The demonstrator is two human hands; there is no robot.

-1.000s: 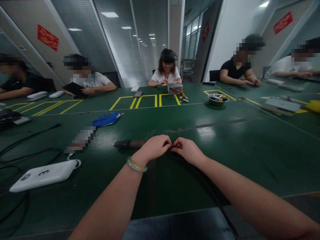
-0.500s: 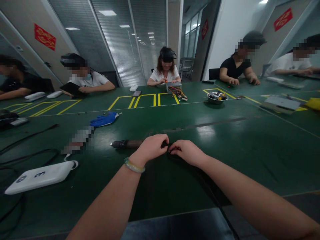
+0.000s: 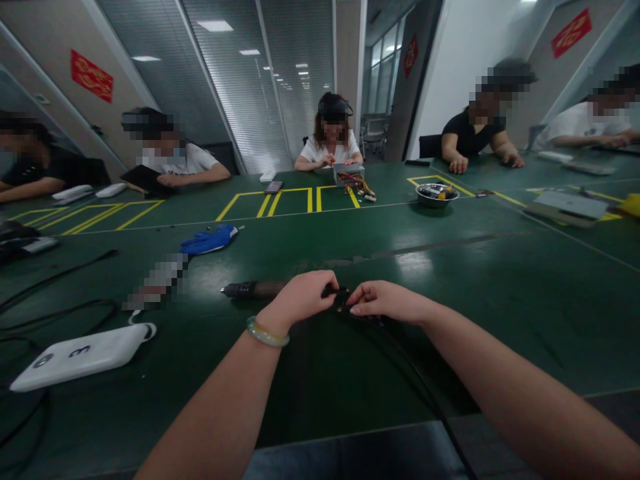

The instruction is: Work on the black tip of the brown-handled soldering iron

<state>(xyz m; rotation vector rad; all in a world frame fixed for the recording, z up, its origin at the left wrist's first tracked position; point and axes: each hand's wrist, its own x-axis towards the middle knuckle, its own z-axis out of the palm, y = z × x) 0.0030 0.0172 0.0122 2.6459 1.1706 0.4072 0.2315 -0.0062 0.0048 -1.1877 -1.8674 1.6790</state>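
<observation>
An electric screwdriver [image 3: 263, 289] with a brown barrel and dark front end lies across the table, its metal tip pointing left. My left hand [image 3: 307, 297], with a jade-like bangle [image 3: 267, 332] on the wrist, is closed around its rear part, which the fingers mostly hide. My right hand [image 3: 387, 301] pinches the connector end of a black cable [image 3: 417, 373] just right of the screwdriver's rear. A small gap shows between the fingertips of both hands, with small dark parts in it. From my right hand the cable runs down over the table's near edge.
A white power bank [image 3: 83, 357] marked 3 and loose black cables [image 3: 60, 310] lie at the left. Beyond them is a blue glove [image 3: 207, 240]. A metal bowl [image 3: 437, 195] of parts stands farther back. Several people sit across the green table [image 3: 500, 300], one with a grey box [image 3: 345, 175].
My right hand has shifted slightly right with the cable end, widening the gap to my left hand. My left hand and the screwdriver have barely moved.
</observation>
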